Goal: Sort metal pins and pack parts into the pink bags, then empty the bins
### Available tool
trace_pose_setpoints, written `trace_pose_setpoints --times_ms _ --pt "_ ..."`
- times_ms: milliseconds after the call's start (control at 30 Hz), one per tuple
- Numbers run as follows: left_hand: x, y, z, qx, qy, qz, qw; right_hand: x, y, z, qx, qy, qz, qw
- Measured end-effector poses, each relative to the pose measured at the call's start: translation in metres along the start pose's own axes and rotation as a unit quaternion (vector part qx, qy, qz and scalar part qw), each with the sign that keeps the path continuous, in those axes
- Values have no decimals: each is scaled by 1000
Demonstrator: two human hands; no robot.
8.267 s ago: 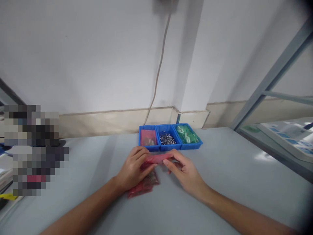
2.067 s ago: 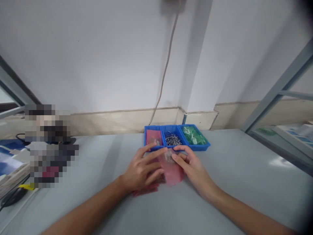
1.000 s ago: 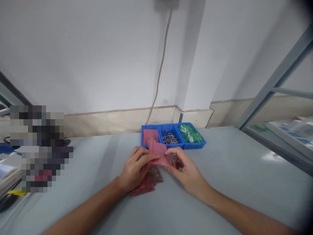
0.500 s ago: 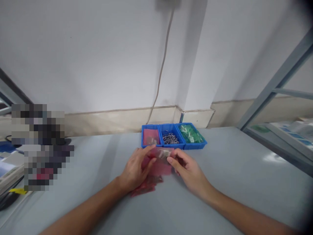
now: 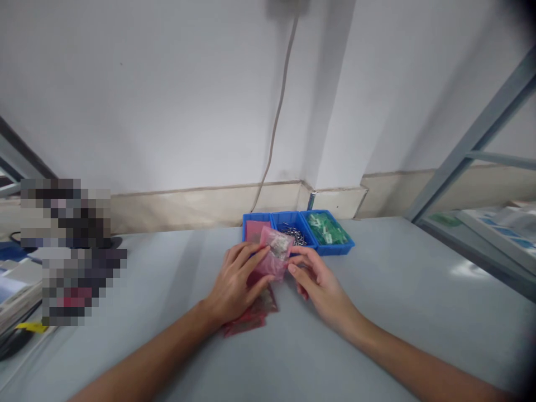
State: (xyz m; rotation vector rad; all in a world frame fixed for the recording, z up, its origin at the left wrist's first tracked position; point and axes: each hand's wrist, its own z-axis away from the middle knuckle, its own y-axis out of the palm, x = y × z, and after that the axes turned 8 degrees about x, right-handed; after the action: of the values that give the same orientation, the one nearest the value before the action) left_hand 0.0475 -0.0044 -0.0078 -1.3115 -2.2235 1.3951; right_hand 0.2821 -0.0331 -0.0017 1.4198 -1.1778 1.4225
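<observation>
A small pink translucent zip bag [image 5: 277, 251] with pale, small parts inside is held up tilted in front of the blue bins. My left hand [image 5: 237, 282] grips its left side, thumb below and fingers over the front. At its right edge, the fingertips and thumb of my right hand [image 5: 320, 276] hold the bag lightly. More filled pink bags [image 5: 247, 322] lie in a loose pile on the table under my left hand, partly covered by it.
Three blue bins stand against one another: pink bags [image 5: 253, 229] in the left, metal pins or screws [image 5: 298, 234] in the middle, green bags [image 5: 329, 229] in the right. A grey table [image 5: 397, 312] meets the wall behind. Metal frames flank both sides; a blurred-out area is at left.
The pink bag has turned from lying nearly level to a raised, tilted pose, now covering part of the left and middle bins. My right fingers have shifted to its right edge.
</observation>
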Motion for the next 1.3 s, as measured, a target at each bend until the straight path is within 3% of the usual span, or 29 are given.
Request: trace_pose_setpoints --times_ms 200,633,1300 --pt "6 5 -1 21 -75 -52 996 6 0 0 -16 -16 13 1000" --pt "11 10 -2 67 -166 4 984 5 0 1 -13 -22 33 999" --pt "11 9 -1 72 -132 19 988 -2 -1 2 1 -28 56 998"
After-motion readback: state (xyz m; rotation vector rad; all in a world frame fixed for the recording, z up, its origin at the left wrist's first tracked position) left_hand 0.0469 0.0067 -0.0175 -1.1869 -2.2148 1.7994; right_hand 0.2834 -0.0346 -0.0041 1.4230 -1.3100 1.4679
